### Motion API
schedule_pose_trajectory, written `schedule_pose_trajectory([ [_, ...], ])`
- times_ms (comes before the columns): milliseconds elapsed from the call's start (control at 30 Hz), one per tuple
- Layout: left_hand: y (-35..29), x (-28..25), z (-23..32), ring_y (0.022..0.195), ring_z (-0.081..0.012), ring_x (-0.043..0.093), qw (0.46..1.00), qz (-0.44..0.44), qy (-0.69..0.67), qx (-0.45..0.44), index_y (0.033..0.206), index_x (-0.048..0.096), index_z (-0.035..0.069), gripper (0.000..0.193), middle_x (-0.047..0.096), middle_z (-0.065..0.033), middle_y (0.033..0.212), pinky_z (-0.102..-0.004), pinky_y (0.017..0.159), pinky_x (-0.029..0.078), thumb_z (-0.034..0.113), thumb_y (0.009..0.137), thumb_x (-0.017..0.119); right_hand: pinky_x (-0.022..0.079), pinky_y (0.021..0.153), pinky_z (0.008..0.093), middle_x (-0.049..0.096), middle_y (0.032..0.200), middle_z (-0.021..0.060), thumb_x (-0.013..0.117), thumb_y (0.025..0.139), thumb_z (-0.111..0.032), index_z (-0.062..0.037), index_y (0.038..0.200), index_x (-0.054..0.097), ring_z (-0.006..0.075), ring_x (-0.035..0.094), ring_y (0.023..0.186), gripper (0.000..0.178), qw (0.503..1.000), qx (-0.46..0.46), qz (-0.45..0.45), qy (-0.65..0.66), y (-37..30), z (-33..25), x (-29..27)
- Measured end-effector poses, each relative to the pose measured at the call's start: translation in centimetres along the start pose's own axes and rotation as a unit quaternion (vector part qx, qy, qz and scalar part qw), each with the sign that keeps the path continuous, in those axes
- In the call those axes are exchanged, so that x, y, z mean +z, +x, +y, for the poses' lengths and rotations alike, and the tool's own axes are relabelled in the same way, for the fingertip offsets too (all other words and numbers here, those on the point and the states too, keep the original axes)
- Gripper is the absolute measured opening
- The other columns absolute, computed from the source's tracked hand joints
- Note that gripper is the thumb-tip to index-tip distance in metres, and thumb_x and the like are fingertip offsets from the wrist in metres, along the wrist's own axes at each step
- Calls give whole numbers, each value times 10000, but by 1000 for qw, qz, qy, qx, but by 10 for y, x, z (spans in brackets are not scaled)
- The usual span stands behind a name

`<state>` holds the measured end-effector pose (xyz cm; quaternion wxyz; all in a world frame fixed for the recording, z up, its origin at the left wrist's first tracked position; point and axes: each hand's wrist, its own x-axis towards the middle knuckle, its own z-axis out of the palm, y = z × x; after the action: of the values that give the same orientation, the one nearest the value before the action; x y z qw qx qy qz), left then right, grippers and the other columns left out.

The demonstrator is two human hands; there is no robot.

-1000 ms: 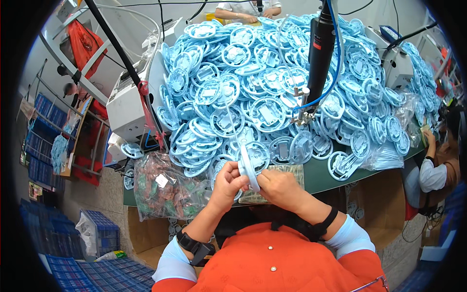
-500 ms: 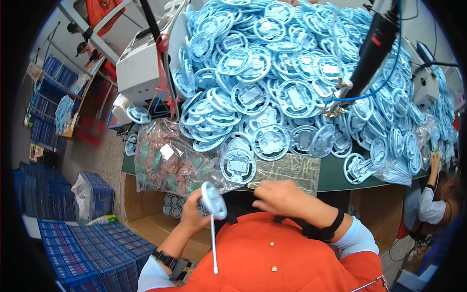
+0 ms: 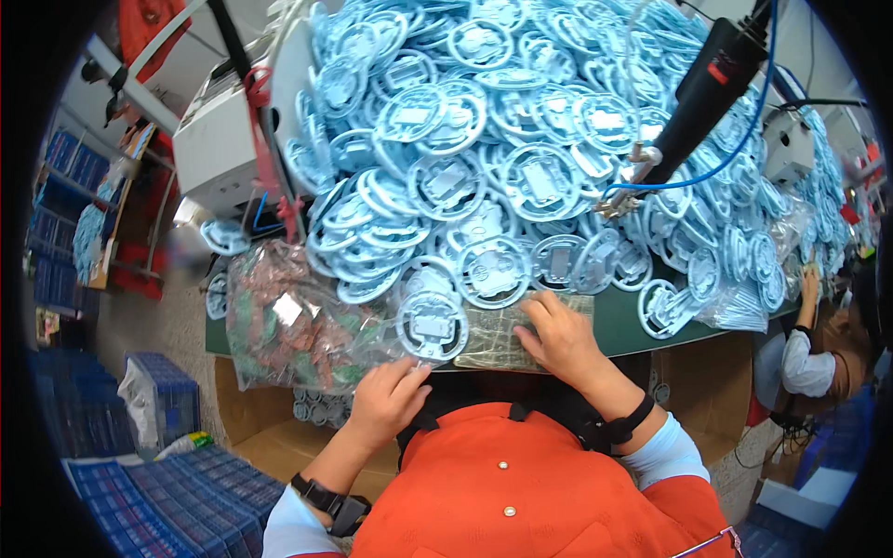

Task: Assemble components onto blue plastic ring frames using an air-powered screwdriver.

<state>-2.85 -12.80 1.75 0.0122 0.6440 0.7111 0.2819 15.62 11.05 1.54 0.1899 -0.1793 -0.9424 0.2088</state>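
My left hand (image 3: pixel 386 402) is at the table's front edge, beside a clear plastic bag, with loosely bent fingers and nothing visible in them. Just beyond its fingertips lies a light blue round ring-shaped plastic part (image 3: pixel 431 327) with a moulded centre. My right hand (image 3: pixel 560 340) rests over a tape-covered pad (image 3: pixel 484 337), its thumb apart from the curled fingers and no part showing between them. Beyond both hands rises a large heap of similar light blue round parts (image 3: pixel 539 181).
A plastic bag of reddish and green pieces (image 3: pixel 298 316) lies at left. A black power tool (image 3: pixel 712 98) with a blue hose hangs over the heap. Open cardboard boxes (image 3: pixel 251 409) stand below the table, and blue crates (image 3: pixel 186 507) at lower left. Another person's arm (image 3: pixel 807 307) is at right.
The light blue round part with a rod has gone from my left hand, which has moved forward to the table edge. My right hand has moved forward onto the pad. The view has shifted.
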Motion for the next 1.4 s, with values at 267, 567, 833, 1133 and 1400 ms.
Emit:
schedule_pose_trajectory([
  [267, 45, 20, -32, 783, -297, 647, 999, 21, 30, 25, 1014, 686, 70, 355, 656, -107, 965, -386, 647, 507, 77, 674, 785, 521, 601, 397, 586, 930, 96, 715, 828, -124, -65, 984, 599, 309, 642, 759, 204, 994, 101, 45, 27, -49, 19, -26],
  [567, 55, -5, -50, 607, -62, 516, 866, 104, -349, -342, 903, 652, 20, 124, 611, 14, 783, -211, 566, 402, 40, 810, 731, 517, 581, 390, 606, 924, 88, 725, 818, -105, -59, 949, 612, 300, 648, 716, 179, 993, 68, 38, 93, -28, 6, -5],
  [833, 58, -33, -64, 615, -69, 576, 684, 167, -569, -425, 918, 620, 41, 53, 633, -7, 772, -218, 521, 450, 45, 870, 641, 518, 580, 390, 603, 944, 77, 728, 817, -118, -71, 983, 606, 294, 651, 714, 212, 996, 33, 20, 75, -21, 3, 1],
  [1133, 123, -45, -91, 922, -216, 678, 762, 241, -534, -276, 1280, 536, 6, 301, 645, -159, 1172, -319, 761, 557, 110, 997, 536, 517, 572, 381, 600, 923, 75, 725, 814, -95, -73, 960, 611, 282, 649, 705, 187, 995, 43, 66, 63, -18, 7, -10],
  [1400, 53, -43, -35, 827, -167, 680, 810, 155, -490, -281, 1090, 610, -16, 161, 688, -115, 978, -277, 719, 543, 17, 934, 595, 499, 670, 388, 563, 902, 104, 720, 782, -93, -53, 928, 593, 300, 591, 832, 197, 986, -120, 110, 28, 91, -11, -4],
])
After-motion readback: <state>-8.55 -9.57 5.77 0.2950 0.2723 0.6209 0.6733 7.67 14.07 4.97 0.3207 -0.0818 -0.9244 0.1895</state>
